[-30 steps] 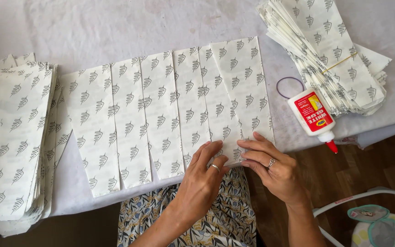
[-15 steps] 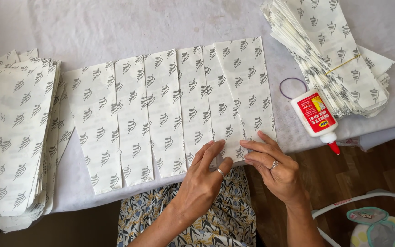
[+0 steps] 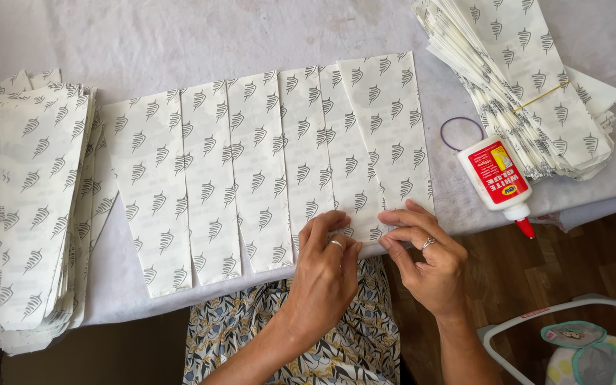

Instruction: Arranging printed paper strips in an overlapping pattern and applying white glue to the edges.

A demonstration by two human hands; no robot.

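Row of paper bags (image 3: 265, 171): white, grey leaf print, flat, overlapping like fanned cards on white table cover. Rightmost bag (image 3: 386, 135) on top, long side running away from viewer, slightly tilted, bottom edge at table's near edge under fingertips.

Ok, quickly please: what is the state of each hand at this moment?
Left hand: open, holding nothing; fingertips press the bottom edge of the rightmost printed paper sheet.
Right hand: fingers curled, pinching the same sheet's bottom edge.

Both hands, left hand (image 3: 324, 267) and right hand (image 3: 425, 260), pressing bottom edge of overlapped paper bags (image 3: 272, 167), glue bottle (image 3: 497, 178) beside, white table (image 3: 215, 36)
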